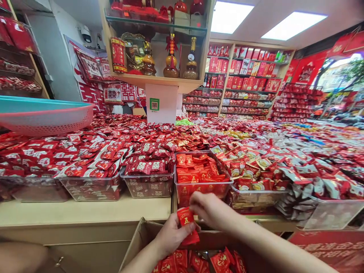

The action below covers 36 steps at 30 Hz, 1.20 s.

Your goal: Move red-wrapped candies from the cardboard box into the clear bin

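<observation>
My left hand [173, 231] is closed round a small red candy packet [187, 227] with gold characters, its thumb pressed across the front. Right beside the packet's upper edge, my right hand [206, 206] is curled with the fingers bent down; whatever is between them is hidden. Both hands are above an open cardboard box [142, 235] that holds several similar red packets [199, 261]. Just behind the hands stands a clear plastic bin [203, 185] filled with more of the red and gold packets.
Other clear bins of wrapped sweets line the counter [85, 210] on both sides, such as a bin of dark red packets [148, 180]. Stacked plastic baskets [45, 117] rest at the left. A shelf cabinet [156, 76] hangs overhead. Someone's blurred limb [22, 258] shows at lower left.
</observation>
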{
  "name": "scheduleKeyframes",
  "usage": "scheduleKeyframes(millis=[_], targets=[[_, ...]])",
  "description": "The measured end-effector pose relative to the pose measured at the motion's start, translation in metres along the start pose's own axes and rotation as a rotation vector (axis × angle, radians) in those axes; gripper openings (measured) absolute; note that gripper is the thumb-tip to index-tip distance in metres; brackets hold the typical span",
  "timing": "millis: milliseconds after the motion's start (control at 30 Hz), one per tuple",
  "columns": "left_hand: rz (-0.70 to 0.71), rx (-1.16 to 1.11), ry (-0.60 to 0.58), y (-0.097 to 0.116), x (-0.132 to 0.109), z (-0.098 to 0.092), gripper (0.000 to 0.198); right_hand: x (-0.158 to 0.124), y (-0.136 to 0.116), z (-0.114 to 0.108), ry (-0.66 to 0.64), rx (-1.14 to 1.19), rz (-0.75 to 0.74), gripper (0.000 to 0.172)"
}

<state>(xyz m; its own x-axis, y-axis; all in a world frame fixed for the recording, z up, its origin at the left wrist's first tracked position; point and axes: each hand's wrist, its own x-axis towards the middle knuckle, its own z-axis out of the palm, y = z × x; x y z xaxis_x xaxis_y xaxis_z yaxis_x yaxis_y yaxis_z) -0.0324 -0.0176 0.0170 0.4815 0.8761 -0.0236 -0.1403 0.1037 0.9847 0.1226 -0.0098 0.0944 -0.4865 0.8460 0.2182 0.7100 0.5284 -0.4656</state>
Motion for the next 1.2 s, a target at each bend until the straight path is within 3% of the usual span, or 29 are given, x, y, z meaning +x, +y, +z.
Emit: scheduleKeyframes(millis=[133, 233, 367, 633, 833, 1033, 1200], targets=[[-0.023, 0.096, 0.170, 0.002, 0.006, -0.004, 0.045, 0.045, 0.023, -0.048, 0.187, -0.279, 0.086, 0.020], [-0.028, 0.154, 0.166, -0.001, 0.009, -0.008, 0.043, 0.079, 0.045, -0.063, 0.061, -0.437, 0.141, 0.019], [-0.037, 0.207, 0.152, -0.007, 0.009, -0.010, 0.041, 0.103, 0.063, -0.056, -0.066, -0.494, 0.139, 0.017], [-0.043, 0.225, 0.160, -0.008, 0.012, -0.012, 0.041, 0.114, 0.063, -0.054, -0.173, -0.522, 0.138, 0.013], [-0.042, 0.236, 0.141, -0.008, 0.012, -0.013, 0.040, 0.112, 0.055, -0.065, -0.232, -0.460, 0.167, 0.009], [-0.050, 0.257, 0.170, -0.009, 0.012, -0.014, 0.040, 0.105, 0.056, -0.085, -0.265, -0.338, 0.176, 0.017], [-0.047, 0.241, 0.157, -0.008, 0.013, -0.013, 0.040, 0.110, 0.061, -0.081, -0.225, -0.254, 0.189, 0.022]])
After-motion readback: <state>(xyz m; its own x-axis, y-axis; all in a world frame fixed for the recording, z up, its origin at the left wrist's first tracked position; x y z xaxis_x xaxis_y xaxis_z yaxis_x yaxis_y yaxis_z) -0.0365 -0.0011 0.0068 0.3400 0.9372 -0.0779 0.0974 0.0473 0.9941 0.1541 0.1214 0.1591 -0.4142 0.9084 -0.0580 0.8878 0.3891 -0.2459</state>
